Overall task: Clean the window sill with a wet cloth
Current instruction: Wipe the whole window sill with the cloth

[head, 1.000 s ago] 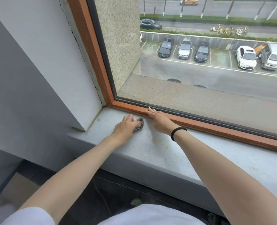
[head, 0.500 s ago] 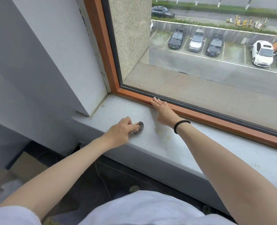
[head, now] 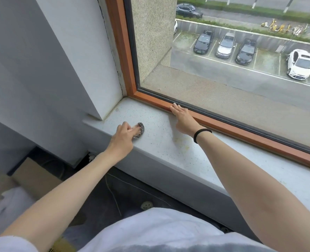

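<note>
Left of centre, the dark cloth sits on the speckled window sill, gripped by the left hand's bunched fingers. Right of it, the right hand lies flat, fingers together, tips touching the orange window frame.

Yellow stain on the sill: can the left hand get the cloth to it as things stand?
Probably yes. Only bare sill lies between the cloth gripped by the left hand and the yellow stain. The right hand rests just beyond and may crowd the far edge.
</note>
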`<state>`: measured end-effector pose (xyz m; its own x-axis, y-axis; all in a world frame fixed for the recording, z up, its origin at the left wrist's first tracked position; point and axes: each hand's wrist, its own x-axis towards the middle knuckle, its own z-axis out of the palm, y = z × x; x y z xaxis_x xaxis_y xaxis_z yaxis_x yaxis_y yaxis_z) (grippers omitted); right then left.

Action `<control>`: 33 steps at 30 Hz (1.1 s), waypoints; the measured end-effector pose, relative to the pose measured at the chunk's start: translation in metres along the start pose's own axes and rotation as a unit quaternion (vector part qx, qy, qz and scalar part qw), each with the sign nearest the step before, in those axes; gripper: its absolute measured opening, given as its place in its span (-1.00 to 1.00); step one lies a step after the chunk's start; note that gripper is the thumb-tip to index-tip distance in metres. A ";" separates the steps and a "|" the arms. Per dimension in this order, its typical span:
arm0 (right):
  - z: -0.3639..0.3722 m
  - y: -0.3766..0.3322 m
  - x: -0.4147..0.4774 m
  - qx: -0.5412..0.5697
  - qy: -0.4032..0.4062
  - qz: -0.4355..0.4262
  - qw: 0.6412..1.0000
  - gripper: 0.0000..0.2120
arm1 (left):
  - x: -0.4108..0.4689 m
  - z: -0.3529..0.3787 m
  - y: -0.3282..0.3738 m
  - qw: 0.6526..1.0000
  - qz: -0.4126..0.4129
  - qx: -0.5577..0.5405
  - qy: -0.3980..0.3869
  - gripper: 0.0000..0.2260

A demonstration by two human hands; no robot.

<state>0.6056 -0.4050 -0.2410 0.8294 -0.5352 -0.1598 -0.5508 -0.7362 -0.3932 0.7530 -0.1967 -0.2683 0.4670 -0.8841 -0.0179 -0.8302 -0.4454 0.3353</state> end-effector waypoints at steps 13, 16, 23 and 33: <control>-0.001 -0.002 0.000 -0.008 -0.002 -0.006 1.000 -0.26 | 0.003 -0.001 0.034 0.999 -0.019 0.048 0.002 -0.62; -0.002 -0.001 0.001 -0.010 -0.003 -0.008 1.000 -0.27 | -0.012 0.002 0.044 0.982 0.162 0.047 -0.084 -0.49; -0.003 -0.002 -0.001 -0.007 0.000 -0.008 1.000 -0.26 | 0.038 -0.005 0.025 0.997 -0.064 0.044 0.029 -0.61; 0.001 0.000 0.000 -0.008 0.023 -0.004 1.000 -0.25 | 0.107 -0.034 0.021 0.988 -0.067 -0.035 0.138 -0.57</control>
<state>0.6054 -0.4048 -0.2421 0.8286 -0.5481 -0.1143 -0.5462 -0.7463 -0.3804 0.7960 -0.2959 -0.2307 0.6446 -0.7412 0.1875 -0.7368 -0.5369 0.4110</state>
